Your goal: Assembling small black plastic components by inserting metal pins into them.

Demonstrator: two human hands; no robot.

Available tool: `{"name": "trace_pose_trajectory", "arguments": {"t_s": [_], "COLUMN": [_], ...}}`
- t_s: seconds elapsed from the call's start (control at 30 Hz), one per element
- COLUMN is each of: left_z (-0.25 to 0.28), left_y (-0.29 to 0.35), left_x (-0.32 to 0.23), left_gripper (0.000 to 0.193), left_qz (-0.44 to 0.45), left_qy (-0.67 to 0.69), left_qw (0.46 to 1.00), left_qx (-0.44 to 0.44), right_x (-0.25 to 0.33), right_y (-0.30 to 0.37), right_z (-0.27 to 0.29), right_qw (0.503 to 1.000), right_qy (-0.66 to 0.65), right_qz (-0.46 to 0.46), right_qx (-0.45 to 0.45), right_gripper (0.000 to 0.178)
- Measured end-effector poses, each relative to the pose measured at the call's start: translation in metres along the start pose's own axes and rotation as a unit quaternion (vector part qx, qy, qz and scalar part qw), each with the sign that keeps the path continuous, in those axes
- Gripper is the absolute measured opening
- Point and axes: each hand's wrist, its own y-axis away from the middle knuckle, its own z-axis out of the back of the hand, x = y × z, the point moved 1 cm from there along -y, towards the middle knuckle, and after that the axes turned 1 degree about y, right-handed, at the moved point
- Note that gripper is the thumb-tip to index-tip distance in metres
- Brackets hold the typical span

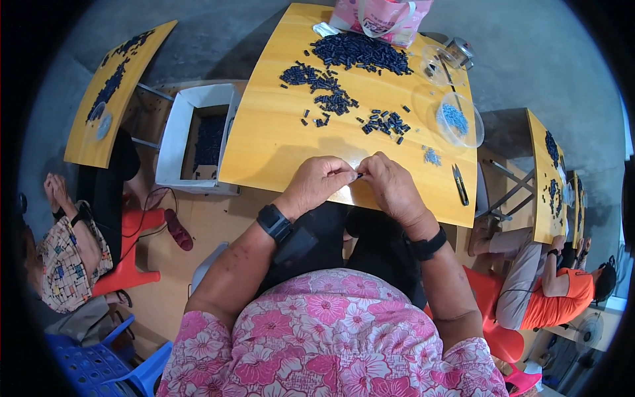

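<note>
My left hand (pixel 319 184) and my right hand (pixel 393 186) meet at the near edge of the yellow table (pixel 264 142), fingertips pinched together. Between them shows the end of one small dark cylindrical piece (pixel 359 175); its rest is hidden by the fingers. Beyond my hands lies a loose group of the same dark pieces (pixel 385 124). Larger heaps of dark pieces (pixel 360 53) spread toward the far edge. To the right of my right hand are a little pile of light blue bits (pixel 432 157) and black-handled thread snips (pixel 460 185).
A clear bowl of blue bits (pixel 479 134) stands near the right edge, with another clear tub (pixel 433 74) and a metal cup (pixel 461 51) behind. A pink bag (pixel 390 20) sits at the far edge. Left stands a white box (pixel 173 142) of dark pieces. People sit at side tables.
</note>
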Motion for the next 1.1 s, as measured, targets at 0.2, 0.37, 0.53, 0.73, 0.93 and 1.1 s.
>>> {"name": "trace_pose_trajectory", "arguments": {"t_s": [0.2, 0.37, 0.53, 0.73, 0.93, 1.1], "left_z": [0.001, 0.0, 0.001, 0.002, -0.001, -0.006], "left_y": [0.001, 0.001, 0.001, 0.002, 0.002, 0.002], "left_x": [0.004, 0.003, 0.002, -0.001, -0.002, -0.001], "left_gripper": [0.018, 0.016, 0.016, 0.014, 0.011, 0.009], "left_qz": [0.016, -0.01, -0.028, -0.04, -0.013, -0.046], "left_qy": [0.006, 0.043, 0.036, 0.045, 0.052, 0.003], "left_qw": [1.0, 0.999, 0.999, 0.998, 0.998, 0.998], "left_qx": [0.007, 0.006, 0.002, -0.007, -0.009, -0.041], "right_x": [0.01, -0.005, -0.005, -0.002, -0.006, -0.034], "right_y": [-0.001, 0.007, 0.01, 0.008, 0.007, 0.002], "right_z": [-0.003, -0.02, -0.021, -0.02, -0.019, -0.003], "right_qw": [0.999, 0.944, 0.914, 0.93, 0.956, 0.964], "right_qy": [0.012, -0.3, -0.366, -0.338, -0.268, -0.047], "right_qz": [0.045, -0.125, -0.154, -0.116, -0.075, -0.143], "right_qx": [-0.008, -0.064, -0.08, -0.087, -0.087, -0.219], "right_gripper": [0.01, 0.011, 0.012, 0.009, 0.012, 0.01]}}
